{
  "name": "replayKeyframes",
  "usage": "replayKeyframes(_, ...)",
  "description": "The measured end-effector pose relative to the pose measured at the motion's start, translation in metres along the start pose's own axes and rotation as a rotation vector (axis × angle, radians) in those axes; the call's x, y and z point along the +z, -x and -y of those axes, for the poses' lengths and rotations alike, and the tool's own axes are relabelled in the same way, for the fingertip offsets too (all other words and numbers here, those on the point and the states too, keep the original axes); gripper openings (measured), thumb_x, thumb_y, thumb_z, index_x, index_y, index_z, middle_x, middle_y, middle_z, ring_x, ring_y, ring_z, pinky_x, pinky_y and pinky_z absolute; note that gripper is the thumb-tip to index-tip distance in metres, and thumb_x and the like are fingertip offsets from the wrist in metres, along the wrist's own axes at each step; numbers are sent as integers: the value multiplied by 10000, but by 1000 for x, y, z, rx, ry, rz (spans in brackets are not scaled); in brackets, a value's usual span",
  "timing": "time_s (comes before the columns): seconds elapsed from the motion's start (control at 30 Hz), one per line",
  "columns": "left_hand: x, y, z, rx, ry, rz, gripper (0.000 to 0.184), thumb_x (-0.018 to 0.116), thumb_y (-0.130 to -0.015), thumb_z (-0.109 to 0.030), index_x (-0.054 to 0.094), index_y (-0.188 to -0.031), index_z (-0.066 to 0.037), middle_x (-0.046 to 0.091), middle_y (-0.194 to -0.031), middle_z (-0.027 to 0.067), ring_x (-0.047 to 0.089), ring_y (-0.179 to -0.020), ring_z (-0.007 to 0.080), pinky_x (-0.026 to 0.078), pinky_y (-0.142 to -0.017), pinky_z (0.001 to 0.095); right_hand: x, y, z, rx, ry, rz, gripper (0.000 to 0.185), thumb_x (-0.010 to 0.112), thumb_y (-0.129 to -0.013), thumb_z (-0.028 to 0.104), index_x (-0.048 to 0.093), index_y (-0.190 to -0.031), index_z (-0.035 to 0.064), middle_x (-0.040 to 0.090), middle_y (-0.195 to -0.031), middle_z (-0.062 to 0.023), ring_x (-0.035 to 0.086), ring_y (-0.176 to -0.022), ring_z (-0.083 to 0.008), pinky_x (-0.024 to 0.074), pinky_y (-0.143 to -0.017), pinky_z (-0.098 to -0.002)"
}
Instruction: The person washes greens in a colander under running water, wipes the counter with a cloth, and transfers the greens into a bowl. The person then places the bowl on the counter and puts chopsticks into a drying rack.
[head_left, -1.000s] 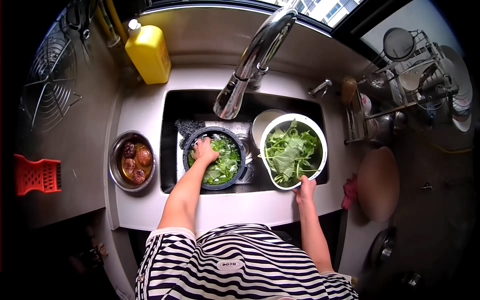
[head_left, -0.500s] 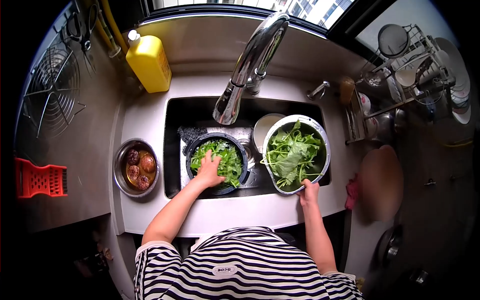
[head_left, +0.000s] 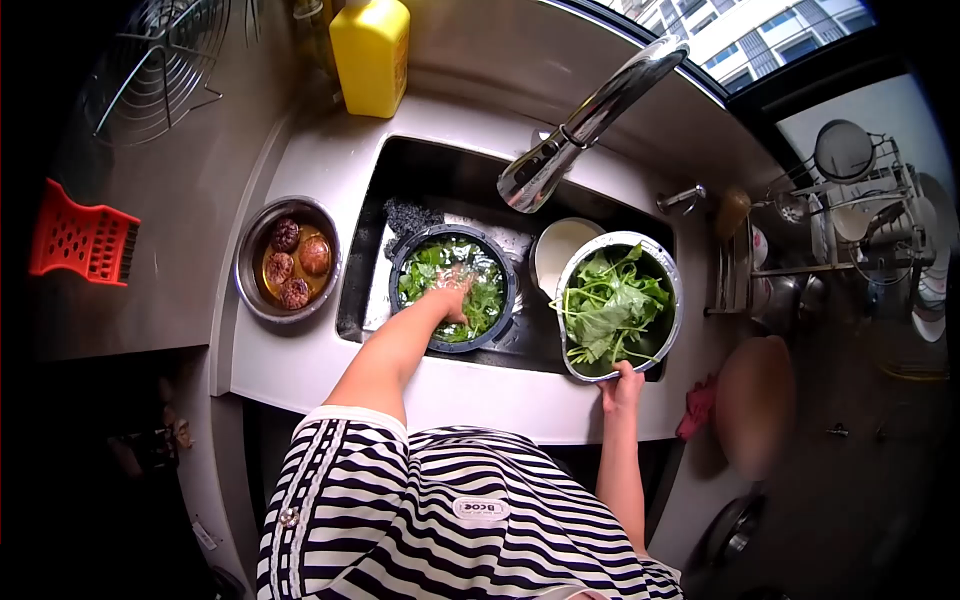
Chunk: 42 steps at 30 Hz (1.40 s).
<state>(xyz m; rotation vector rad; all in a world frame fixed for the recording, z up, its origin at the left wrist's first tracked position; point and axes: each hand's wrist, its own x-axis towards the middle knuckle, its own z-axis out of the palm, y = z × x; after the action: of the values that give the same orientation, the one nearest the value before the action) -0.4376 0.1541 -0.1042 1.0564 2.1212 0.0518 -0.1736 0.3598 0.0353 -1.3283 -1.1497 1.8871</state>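
dipping into water in the head view, the left hand (head_left: pixel 452 290) sits among loose greens (head_left: pixel 485 297) in a black basin (head_left: pixel 455 347) in the left half of the sink (head_left: pixel 440 180); its fingers are blurred by glare and water, so i cannot tell whether they close on any leaves. the basin seems set low there so its walls, and the sink round them, catch splashes. the right hand (head_left: pixel 622 388) is closed on the near rim of a deep bowl (head_left: pixel 676 300) by the sink's right front corner, thumb at the edge, probably because the bowl leans and could slip without that hold. larger leafy stems (head_left: pixel 610 305) lie heaped in it, some poking over the rim. a white bowl (head_left: pixel 560 250) is just behind, partly covered by it. the faucet (head_left: pixel 600 95) arches over the back of the sink. on the worktop (head_left: pixel 300 370), beside the sink's left edge, a steel bowl (head_left: pixel 288 316) holds round brown pieces (head_left: pixel 314 255) in amber liquid, likely so the raised wall keeps the liquid in.
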Motion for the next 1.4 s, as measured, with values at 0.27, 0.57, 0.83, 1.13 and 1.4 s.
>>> replayKeyframes(0.27, -51, 44, -35, -99, 75, -34, 865, 779, -571, -367, 345, -1305, -220, 262, -1331, 142, 268, -1217, 397, 356, -922, 550, 10, 6, 4, -9, 15, -49, 307, 477, -652, -35, 481, -956, 6, 542, -748, -52, 549, -551, -174, 461, -369, -306)
replayKeyframes(0.57, -61, 49, -25, -373, 362, -171, 1149, 746, -492, -594, 118, -1391, -251, -53, -1430, 199, -6, -1294, 453, 188, -934, 672, 16, 11, 7, -6, -2, -62, 272, 468, -662, -32, 483, -932, -3, 546, -725, -63, 549, -507, -168, 470, -339, -289)
replayKeyframes(0.83, -37, 24, -33, -371, 183, -259, 731, 739, -574, -296, 445, -1238, -216, 147, -1382, 170, 250, -1228, 395, 374, -898, 521, 3, 2, 0, -25, 46, 3, 298, 480, -670, -14, 498, -967, -26, 563, -812, -89, 584, -615, -207, 526, -453, -368)
replayKeyframes(1.13, -95, 68, -13, -162, 341, -607, 336, 633, -584, -35, 675, -885, -179, 548, -979, 74, 538, -932, 284, 465, -809, 374, 0, -1, -6, -45, 1, -27, 350, 470, -663, -19, 472, -1014, -21, 561, -828, -86, 605, -634, -202, 553, -437, -350)
replayKeyframes(1.4, -157, 134, -43, 127, 460, -828, 330, 580, -533, 25, 661, -835, -80, 550, -879, 82, 533, -891, 284, 439, -781, 347, 12, 12, 5, -54, -55, -44, 376, 466, -643, -20, 469, -1018, 2, 557, -823, -64, 594, -614, -176, 527, -386, -304)
